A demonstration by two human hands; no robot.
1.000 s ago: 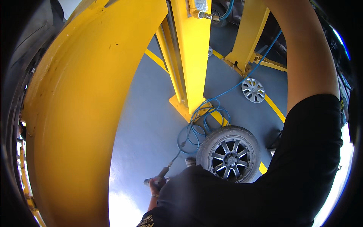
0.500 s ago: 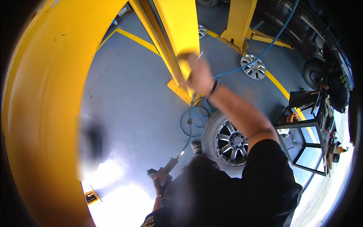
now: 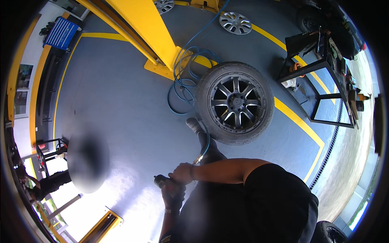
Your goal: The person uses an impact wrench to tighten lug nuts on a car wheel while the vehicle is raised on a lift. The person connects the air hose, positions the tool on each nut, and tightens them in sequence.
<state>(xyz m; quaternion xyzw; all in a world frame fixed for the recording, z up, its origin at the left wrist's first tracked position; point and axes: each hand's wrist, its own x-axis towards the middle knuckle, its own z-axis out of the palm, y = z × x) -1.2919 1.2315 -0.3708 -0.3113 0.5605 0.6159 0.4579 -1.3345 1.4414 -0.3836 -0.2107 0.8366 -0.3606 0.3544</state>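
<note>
Our left hand wrapped its fingers around the dark air tool, which we held low in front of us. Our right hand lay over it; we could not tell whether those fingers gripped. A blue hose ran from the tool past our shoe to loops beside the wheel, which lay on the grey floor.

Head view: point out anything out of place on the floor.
The hand-held tool trails a blue hose in loose, overlapping loops beside the wheel and past the person's shoe: untidy, perhaps a trip risk. A silver hubcap lies on the floor, off any wheel.
</note>
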